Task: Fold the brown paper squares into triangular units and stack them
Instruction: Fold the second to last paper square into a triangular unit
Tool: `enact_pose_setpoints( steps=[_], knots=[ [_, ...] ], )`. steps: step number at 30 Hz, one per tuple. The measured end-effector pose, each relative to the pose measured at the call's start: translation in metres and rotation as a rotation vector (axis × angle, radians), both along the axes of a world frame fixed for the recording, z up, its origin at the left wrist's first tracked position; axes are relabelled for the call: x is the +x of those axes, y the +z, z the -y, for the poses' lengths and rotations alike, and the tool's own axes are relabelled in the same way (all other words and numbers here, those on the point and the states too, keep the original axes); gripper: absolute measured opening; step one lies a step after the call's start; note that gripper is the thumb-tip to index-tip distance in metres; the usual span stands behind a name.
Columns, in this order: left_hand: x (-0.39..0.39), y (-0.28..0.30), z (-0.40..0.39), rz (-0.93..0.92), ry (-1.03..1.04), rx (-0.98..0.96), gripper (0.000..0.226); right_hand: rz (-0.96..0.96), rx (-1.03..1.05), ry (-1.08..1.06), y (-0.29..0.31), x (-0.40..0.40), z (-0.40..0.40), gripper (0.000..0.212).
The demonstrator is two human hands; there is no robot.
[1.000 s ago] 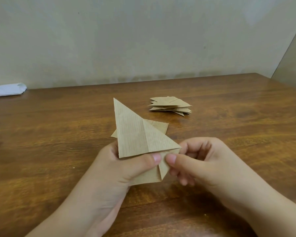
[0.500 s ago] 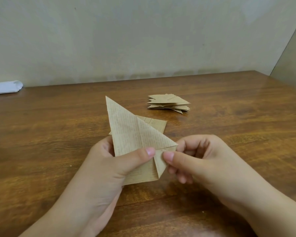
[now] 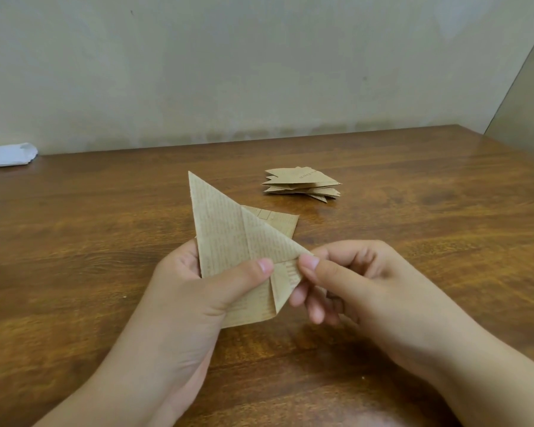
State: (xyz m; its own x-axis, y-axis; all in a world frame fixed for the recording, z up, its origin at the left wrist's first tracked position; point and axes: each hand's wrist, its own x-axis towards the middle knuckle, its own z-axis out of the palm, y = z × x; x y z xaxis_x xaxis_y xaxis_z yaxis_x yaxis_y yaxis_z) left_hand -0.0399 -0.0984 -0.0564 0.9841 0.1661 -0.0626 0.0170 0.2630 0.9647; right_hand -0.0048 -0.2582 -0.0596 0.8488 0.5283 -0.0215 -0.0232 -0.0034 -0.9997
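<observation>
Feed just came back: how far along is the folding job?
Done: a stack of folded brown paper triangles sits on the wooden table. In hand: left hand and right hand pinch a partly folded brown paper sheet. Left: finishing it, stacking it, and the flat brown paper behind.

Folded sheet [image 3: 228,238]: matt brown kraft paper w/ faint printed lines. Stack of folded units [image 3: 302,184]: same paper. Table [image 3: 413,241]: glossy varnished wood, visible grain. Wall [image 3: 259,72]: matt, slightly stained.

stack [image 3: 302,184] behind held paper [image 3: 225,238] | sheets [image 3: 282,223] between
</observation>
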Motion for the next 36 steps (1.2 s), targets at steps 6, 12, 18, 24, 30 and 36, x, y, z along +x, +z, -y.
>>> enact_pose_setpoints(
  steps=[6,12,18,24,30,36],
  knots=[
    [0.0007,-0.0004,-0.0008,-0.001,0.024,-0.027,0.039,0.057,-0.055,-0.02,-0.0012,0.0013,-0.0004,0.028],
    [0.0001,-0.0012,-0.0009,-0.009,-0.003,-0.024,0.047,0.035,-0.08,-0.042,0.0012,-0.0006,-0.0017,0.022],
    [0.0014,-0.0019,0.0007,-0.025,0.006,-0.023,0.049,0.044,-0.106,-0.077,-0.0005,-0.0004,-0.0015,0.022],
    [0.0015,-0.0052,-0.0017,-0.022,0.016,-0.007,0.053,0.041,-0.077,-0.101,-0.0013,-0.0007,-0.0021,0.02],
    [0.0027,-0.0058,-0.0034,-0.02,-0.016,-0.011,0.048,0.038,-0.005,-0.115,-0.0047,0.0028,0.0011,0.018],
    [0.0027,-0.0055,-0.0052,-0.047,-0.028,0.018,0.047,0.034,0.039,-0.075,-0.0068,0.0051,0.0037,0.012]
  ],
)
